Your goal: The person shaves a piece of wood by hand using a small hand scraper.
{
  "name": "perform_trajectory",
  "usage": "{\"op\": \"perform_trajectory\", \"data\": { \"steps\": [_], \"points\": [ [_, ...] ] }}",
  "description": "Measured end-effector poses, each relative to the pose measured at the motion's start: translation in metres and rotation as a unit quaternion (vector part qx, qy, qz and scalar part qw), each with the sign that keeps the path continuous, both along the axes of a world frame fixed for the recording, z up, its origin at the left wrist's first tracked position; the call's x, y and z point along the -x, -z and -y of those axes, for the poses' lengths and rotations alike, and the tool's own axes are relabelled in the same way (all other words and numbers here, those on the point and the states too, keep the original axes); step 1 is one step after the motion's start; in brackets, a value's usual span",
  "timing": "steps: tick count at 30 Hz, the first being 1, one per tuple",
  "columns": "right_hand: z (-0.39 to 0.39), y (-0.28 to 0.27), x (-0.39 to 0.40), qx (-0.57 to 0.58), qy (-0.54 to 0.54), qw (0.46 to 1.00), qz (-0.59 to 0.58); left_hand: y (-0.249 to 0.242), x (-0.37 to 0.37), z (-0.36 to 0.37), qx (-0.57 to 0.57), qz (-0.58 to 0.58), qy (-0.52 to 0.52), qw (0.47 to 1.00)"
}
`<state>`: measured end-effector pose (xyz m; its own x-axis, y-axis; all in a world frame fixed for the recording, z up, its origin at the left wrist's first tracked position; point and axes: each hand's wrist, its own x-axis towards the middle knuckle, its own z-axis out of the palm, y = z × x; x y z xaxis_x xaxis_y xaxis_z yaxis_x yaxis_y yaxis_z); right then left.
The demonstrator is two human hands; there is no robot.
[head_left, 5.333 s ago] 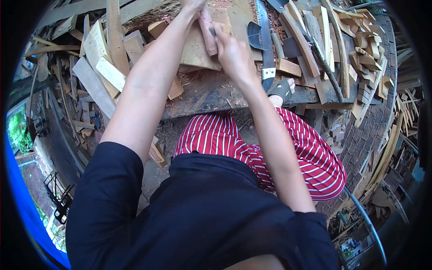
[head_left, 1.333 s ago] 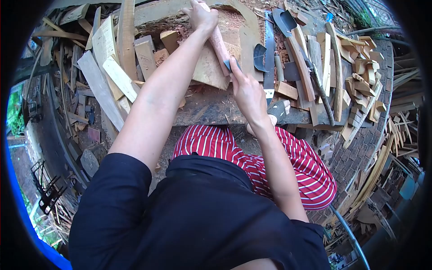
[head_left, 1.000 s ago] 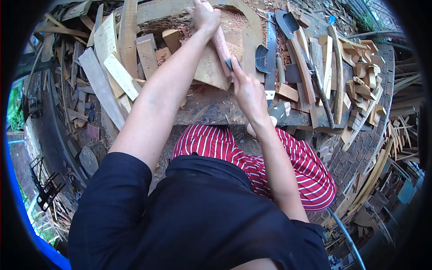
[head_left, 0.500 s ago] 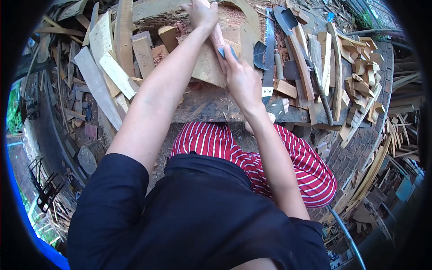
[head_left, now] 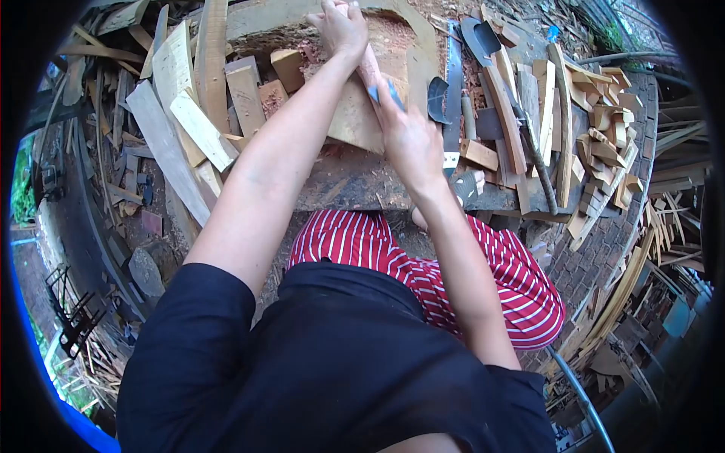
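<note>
At the top of the view my left hand [head_left: 343,32] is closed around the far end of a narrow pinkish wooden piece [head_left: 369,69], which slants toward me. My right hand [head_left: 414,147] is closed near the closer end of this wood, its fingers pressing a thin blue-grey piece [head_left: 395,97] against it. Part of that blue-grey piece is hidden by the fingers. Under both hands lies a broad pale wooden block [head_left: 353,124], with reddish shavings around its hollowed upper part.
Right of the block lie a handsaw [head_left: 452,83], dark curved pieces [head_left: 438,100] and a thin stick [head_left: 536,143]. Small wood offcuts [head_left: 604,147] are heaped farther right. Long boards [head_left: 168,143] lean at the left. A bare foot [head_left: 419,218] is under the bench edge [head_left: 340,198].
My right hand has slid a little toward me along the wood with the blue-grey piece. My left hand keeps its grip. The whole view has shifted slightly.
</note>
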<state>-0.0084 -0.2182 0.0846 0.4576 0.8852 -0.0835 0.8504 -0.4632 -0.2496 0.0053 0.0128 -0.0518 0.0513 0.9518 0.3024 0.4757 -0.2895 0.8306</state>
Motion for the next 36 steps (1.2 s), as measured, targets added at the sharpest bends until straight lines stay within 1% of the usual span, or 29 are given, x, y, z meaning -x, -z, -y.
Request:
{"op": "perform_trajectory", "data": {
  "steps": [3,5,6,7,9,10,12,13,15,16,17,19,21,23,24,26,27,29,31,32,33,35,36],
  "points": [
    [0.011,-0.002,0.005,0.020,0.003,1.000,0.005,0.002,0.000,-0.003,-0.002,-0.013,0.017,1.000],
    [-0.003,0.002,-0.001,0.016,0.002,1.000,0.016,0.002,-0.003,-0.006,0.043,0.015,0.029,0.999],
    [-0.011,0.003,-0.002,0.004,0.002,1.000,0.016,0.002,-0.004,-0.004,0.000,-0.036,0.002,0.999],
    [-0.014,0.005,-0.003,0.002,0.006,1.000,0.019,0.004,-0.007,-0.006,-0.002,-0.033,0.005,0.999],
    [-0.016,0.010,-0.001,0.006,0.005,1.000,0.029,0.010,-0.006,-0.010,-0.030,-0.066,-0.007,0.997],
    [-0.011,0.005,0.003,0.006,0.005,1.000,0.027,0.010,-0.003,-0.009,-0.030,-0.067,-0.007,0.997],
    [-0.001,-0.008,0.005,0.057,-0.018,0.997,0.045,0.003,-0.004,-0.009,-0.029,-0.090,-0.002,0.996],
    [-0.005,-0.005,0.004,0.059,-0.016,0.997,0.044,0.000,-0.003,-0.006,-0.027,-0.090,0.001,0.996],
    [-0.015,0.005,0.003,0.014,-0.011,0.998,0.059,-0.008,-0.002,0.000,0.058,0.014,0.014,0.998],
    [-0.015,0.008,0.003,0.005,-0.008,0.997,0.080,-0.013,-0.001,-0.004,-0.019,-0.092,-0.006,0.996],
    [-0.012,0.009,0.003,0.004,-0.004,0.997,0.083,-0.017,-0.002,-0.002,-0.021,-0.089,-0.002,0.996],
    [-0.002,0.006,0.008,-0.013,-0.008,0.996,0.092,-0.030,0.005,0.002,0.153,-0.068,0.002,0.986],
    [0.000,0.003,0.009,-0.005,-0.011,0.997,0.076,-0.038,0.007,0.005,0.134,-0.050,-0.001,0.990],
    [-0.004,0.008,0.008,-0.008,0.001,0.997,0.070,-0.059,0.006,0.018,0.190,-0.027,0.002,0.981],
    [-0.017,0.012,0.004,-0.032,-0.003,0.997,0.075,-0.059,0.008,0.018,0.187,-0.022,0.010,0.982],
    [-0.021,0.014,0.001,-0.029,0.003,0.996,0.080,-0.055,0.006,0.015,0.170,-0.024,0.013,0.985],
    [-0.019,0.015,0.002,-0.019,0.002,0.997,0.081,-0.051,0.007,0.017,0.162,-0.028,0.008,0.986],
    [-0.007,0.009,-0.001,-0.052,-0.012,0.996,0.068,-0.056,0.008,0.015,0.156,-0.011,0.006,0.988],
    [0.005,0.003,0.000,0.014,0.002,1.000,0.015,-0.050,0.010,0.018,0.147,0.004,0.012,0.989],
    [0.002,0.008,-0.002,-0.018,0.005,1.000,0.009,-0.047,0.010,0.017,0.150,0.027,0.016,0.988],
    [-0.005,0.012,-0.005,-0.016,0.011,1.000,0.009,-0.045,0.010,0.018,0.151,0.026,0.022,0.988],
    [-0.025,0.015,-0.009,0.017,0.011,1.000,0.017,-0.041,0.012,0.013,0.149,0.061,0.011,0.987],
    [-0.022,0.014,-0.010,0.014,0.009,1.000,0.017,-0.039,0.011,0.011,0.146,0.061,0.009,0.987]
  ]
}}
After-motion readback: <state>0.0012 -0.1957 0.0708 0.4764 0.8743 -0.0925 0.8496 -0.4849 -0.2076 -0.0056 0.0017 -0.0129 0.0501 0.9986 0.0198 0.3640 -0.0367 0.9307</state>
